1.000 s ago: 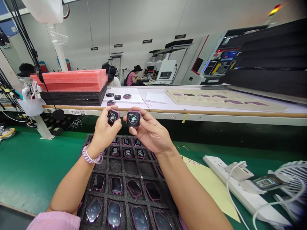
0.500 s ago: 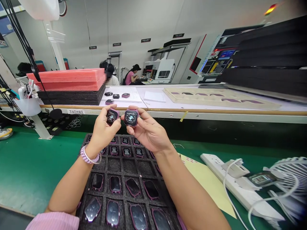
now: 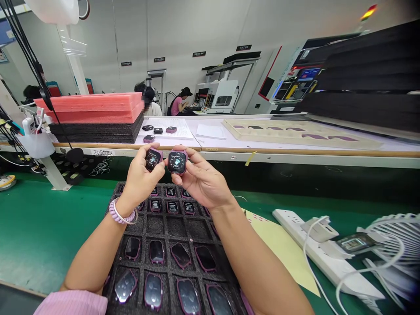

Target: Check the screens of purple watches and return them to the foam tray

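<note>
Between its thumb and fingers, my left hand (image 3: 141,179) grips a purple-edged watch with a lit dial (image 3: 152,159). My right hand (image 3: 203,179) holds a second purple-edged watch, its dial (image 3: 177,162) also lit. The two watches are side by side, with a small gap between them, above the far part of a black foam tray (image 3: 175,227). Lit watches with lines of text sit in the tray's far rows. Nearer compartments hold dark-screened watches (image 3: 156,251), some tilted. Several middle compartments have no watch in them.
Pink foam blocks (image 3: 92,109) and several small watches (image 3: 158,131) are on the shelf, beside a pale tray (image 3: 295,140). A white power strip (image 3: 295,227) with cables and yellow paper (image 3: 282,245) lie at right. People sit in the background.
The whole view has shifted very slightly. Both hands keep their grips, and the watches stay in nearly the same position.
</note>
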Action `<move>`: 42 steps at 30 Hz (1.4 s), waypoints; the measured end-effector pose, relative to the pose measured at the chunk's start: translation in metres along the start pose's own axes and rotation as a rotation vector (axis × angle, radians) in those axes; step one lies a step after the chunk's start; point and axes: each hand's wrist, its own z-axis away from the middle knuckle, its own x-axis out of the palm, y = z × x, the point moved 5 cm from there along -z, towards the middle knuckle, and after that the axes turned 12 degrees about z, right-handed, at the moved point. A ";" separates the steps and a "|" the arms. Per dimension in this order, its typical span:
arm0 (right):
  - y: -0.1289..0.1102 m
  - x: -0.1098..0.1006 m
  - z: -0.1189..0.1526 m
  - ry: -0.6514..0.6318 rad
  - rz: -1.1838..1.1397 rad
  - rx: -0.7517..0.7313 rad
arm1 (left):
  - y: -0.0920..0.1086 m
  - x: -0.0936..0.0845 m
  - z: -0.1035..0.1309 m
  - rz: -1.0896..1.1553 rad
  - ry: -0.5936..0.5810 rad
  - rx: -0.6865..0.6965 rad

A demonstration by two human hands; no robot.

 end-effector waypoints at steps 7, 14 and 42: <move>-0.001 0.000 0.001 -0.015 -0.039 0.019 | -0.001 0.000 0.000 0.035 0.011 0.011; 0.002 0.000 -0.001 -0.045 -0.077 0.010 | -0.004 -0.002 -0.002 0.025 0.036 -0.013; 0.018 -0.021 -0.012 0.141 -0.039 0.110 | -0.032 0.000 -0.009 0.617 -0.014 -0.403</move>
